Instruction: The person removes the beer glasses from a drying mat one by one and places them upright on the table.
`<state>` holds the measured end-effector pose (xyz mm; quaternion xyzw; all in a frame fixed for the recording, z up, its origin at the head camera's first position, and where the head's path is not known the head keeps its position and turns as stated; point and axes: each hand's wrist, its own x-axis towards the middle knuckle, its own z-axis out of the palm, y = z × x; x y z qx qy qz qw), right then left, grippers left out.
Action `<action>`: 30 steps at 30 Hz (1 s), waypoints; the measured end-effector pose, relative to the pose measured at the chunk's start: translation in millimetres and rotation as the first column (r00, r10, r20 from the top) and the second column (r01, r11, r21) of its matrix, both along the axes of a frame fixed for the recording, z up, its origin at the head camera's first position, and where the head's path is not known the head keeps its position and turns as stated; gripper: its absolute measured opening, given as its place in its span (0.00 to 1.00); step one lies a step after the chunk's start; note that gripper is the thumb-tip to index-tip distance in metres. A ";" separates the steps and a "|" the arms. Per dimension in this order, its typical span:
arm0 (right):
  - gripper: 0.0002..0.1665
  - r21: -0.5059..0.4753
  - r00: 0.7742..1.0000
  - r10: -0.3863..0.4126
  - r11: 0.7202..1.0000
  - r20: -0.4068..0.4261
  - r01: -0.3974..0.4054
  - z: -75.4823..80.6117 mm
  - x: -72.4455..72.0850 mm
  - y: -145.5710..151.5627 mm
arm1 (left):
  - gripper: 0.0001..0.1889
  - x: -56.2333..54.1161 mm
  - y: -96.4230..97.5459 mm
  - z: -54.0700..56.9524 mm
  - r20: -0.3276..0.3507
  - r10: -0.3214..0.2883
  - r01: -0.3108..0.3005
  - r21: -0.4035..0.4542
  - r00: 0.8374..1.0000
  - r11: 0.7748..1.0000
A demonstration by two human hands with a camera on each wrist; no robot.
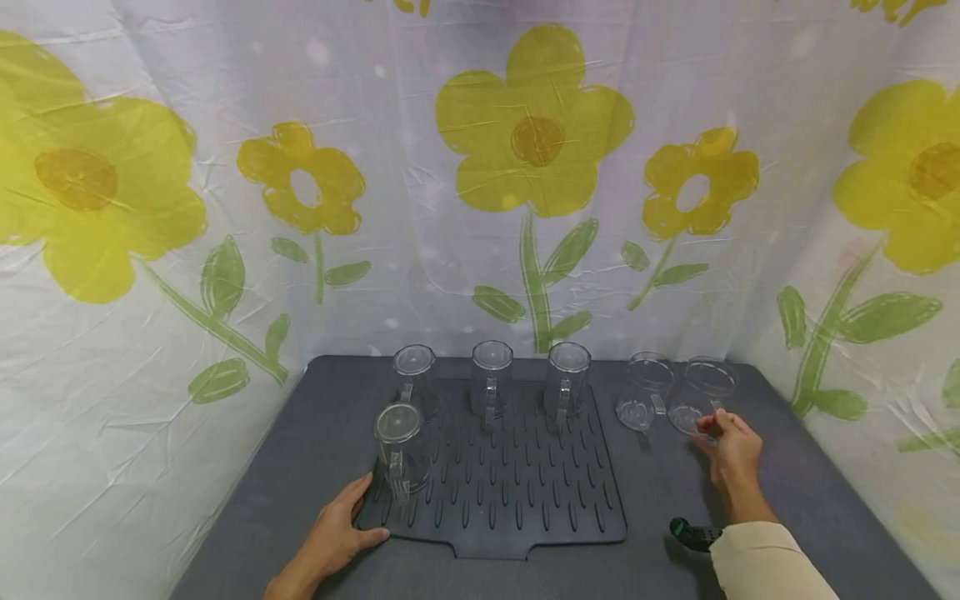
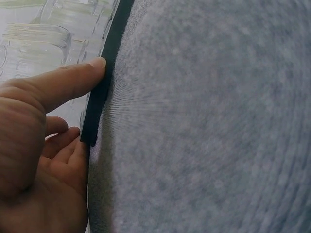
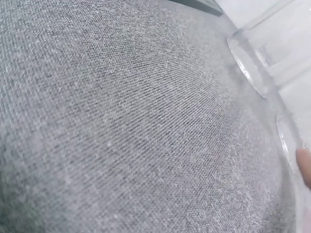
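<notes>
My right hand [image 1: 735,450] pinches the handle of the rightmost clear glass mug [image 1: 705,387], which stands rim up on the grey table. A second upright glass mug [image 1: 648,387] is close on its left. In the right wrist view, only a fingertip [image 3: 304,166] shows beside a mug's base [image 3: 285,141]. My left hand [image 1: 330,533] holds the front left corner of the dark ridged draining mat [image 1: 517,492], thumb [image 2: 77,80] against its front edge and fingers along the side. Near that hand, a glass mug [image 1: 400,446] stands upside down on the mat.
Along the mat's back row are three more upside-down mugs: left [image 1: 416,379], middle [image 1: 492,379] and right [image 1: 568,379]. A dark strap-like piece [image 1: 693,535] sticks out by the right cuff. Flowered cloth [image 1: 405,208] hangs behind and beside the table [image 1: 262,500].
</notes>
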<state>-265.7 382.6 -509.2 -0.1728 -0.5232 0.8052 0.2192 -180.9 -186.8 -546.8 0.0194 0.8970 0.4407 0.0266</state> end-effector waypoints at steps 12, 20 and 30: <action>0.16 0.115 0.985 -0.142 0.985 0.097 0.130 7.1 10.8 7.6 | 0.53 -1.4 -0.6 -2.5 0.029 0.007 -0.008 0.033 1.000 0.999; 0.14 0.093 0.984 -0.174 0.981 0.048 0.169 23.4 19.4 10.1 | 0.53 -2.8 -1.9 -1.3 0.029 0.003 -0.004 0.042 1.000 0.999; 0.16 0.106 0.956 -0.285 0.951 -0.072 0.292 47.8 40.0 -5.8 | 0.53 -1.6 -1.7 -3.7 0.016 0.009 -0.010 0.041 1.000 0.999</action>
